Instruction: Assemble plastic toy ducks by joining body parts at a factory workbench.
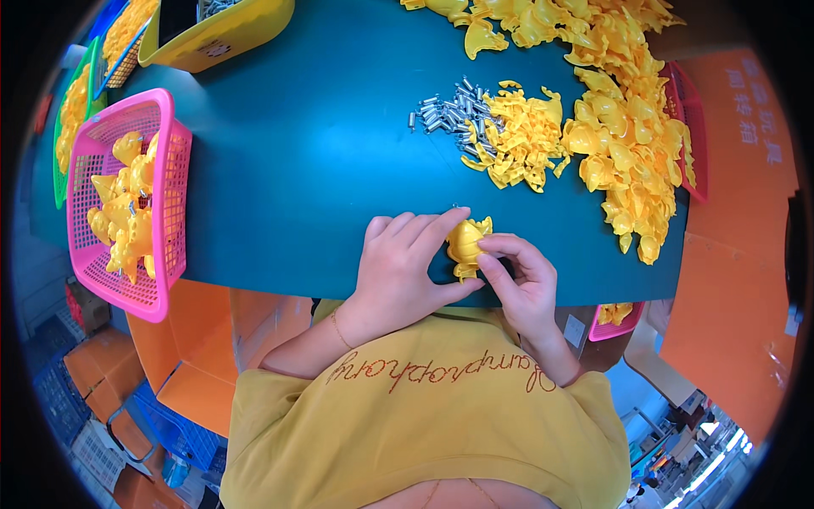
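Near the table's front edge, a small rounded yellow plastic toy part [465, 244] lies between my hands. My left hand [404, 261] grips it from the left, with the index finger at its top end and the thumb at its lower end. Thumb and fingers of my right hand [519, 270] pinch its right side. A small metal tip shows at the part's top by my left index finger. Beyond my hands lie a pile of small metal springs [454, 110] and a heap of small yellow plastic pieces [527, 136].
Larger yellow shells [623, 136] spread along the table's right side. At the left edge stands a pink basket [175, 204] holding yellow parts with metal bits. A yellow bin [222, 47] sits far left. Orange boxes [199, 356] stand below the green table [297, 153].
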A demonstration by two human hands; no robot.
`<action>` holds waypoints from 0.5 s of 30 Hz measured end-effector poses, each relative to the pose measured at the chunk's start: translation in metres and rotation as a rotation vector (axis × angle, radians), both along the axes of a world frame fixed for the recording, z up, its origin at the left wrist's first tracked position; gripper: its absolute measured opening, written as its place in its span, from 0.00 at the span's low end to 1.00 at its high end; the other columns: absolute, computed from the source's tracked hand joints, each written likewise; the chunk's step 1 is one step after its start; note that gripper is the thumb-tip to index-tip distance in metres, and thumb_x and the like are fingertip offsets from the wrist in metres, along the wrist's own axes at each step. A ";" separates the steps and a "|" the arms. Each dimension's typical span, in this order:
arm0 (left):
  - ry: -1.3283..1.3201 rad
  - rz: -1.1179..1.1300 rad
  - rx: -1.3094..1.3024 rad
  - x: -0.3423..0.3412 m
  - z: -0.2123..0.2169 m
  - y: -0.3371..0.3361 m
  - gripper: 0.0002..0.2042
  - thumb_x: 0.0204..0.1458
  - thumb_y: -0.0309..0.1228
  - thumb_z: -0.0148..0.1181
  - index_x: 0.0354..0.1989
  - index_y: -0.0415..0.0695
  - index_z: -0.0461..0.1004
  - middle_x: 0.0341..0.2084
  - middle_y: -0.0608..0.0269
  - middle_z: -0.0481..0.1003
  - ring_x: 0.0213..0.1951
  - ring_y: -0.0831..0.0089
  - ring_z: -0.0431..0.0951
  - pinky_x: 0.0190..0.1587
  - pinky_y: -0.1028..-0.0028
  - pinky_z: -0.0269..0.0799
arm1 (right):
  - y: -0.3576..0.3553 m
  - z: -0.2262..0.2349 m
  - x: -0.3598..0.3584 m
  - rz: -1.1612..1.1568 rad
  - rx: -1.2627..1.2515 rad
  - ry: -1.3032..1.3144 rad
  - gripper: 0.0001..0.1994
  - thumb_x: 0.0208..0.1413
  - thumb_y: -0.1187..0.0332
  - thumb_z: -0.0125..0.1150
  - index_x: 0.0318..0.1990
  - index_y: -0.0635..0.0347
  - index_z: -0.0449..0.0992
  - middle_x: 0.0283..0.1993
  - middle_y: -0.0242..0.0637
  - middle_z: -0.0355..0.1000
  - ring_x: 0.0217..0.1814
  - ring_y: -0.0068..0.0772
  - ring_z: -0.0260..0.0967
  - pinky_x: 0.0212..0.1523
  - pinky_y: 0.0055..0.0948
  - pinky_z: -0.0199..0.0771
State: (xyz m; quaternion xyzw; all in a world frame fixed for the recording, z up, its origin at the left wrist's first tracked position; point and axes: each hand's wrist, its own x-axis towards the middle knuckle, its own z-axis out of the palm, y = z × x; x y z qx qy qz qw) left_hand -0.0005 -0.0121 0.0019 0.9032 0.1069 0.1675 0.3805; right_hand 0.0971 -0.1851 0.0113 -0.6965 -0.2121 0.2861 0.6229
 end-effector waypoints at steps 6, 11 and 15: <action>-0.010 0.004 -0.002 0.000 -0.001 -0.001 0.36 0.38 0.45 0.81 0.59 0.51 0.76 0.39 0.71 0.80 0.36 0.73 0.77 0.43 0.68 0.62 | -0.001 -0.005 0.002 0.036 -0.026 -0.045 0.09 0.60 0.80 0.67 0.48 0.66 0.81 0.47 0.41 0.80 0.49 0.32 0.78 0.51 0.28 0.77; -0.015 0.004 0.001 0.000 -0.003 -0.001 0.35 0.39 0.45 0.80 0.59 0.51 0.76 0.38 0.70 0.80 0.36 0.72 0.77 0.42 0.67 0.62 | 0.002 0.000 0.005 0.143 -0.060 -0.318 0.10 0.58 0.79 0.69 0.47 0.63 0.82 0.44 0.42 0.80 0.47 0.37 0.78 0.50 0.32 0.77; -0.017 0.008 0.009 -0.001 -0.005 -0.002 0.36 0.38 0.44 0.81 0.59 0.52 0.76 0.38 0.70 0.80 0.36 0.72 0.77 0.42 0.67 0.62 | 0.003 0.001 0.001 0.095 -0.086 -0.188 0.09 0.59 0.79 0.68 0.46 0.63 0.82 0.44 0.41 0.81 0.46 0.35 0.79 0.49 0.30 0.77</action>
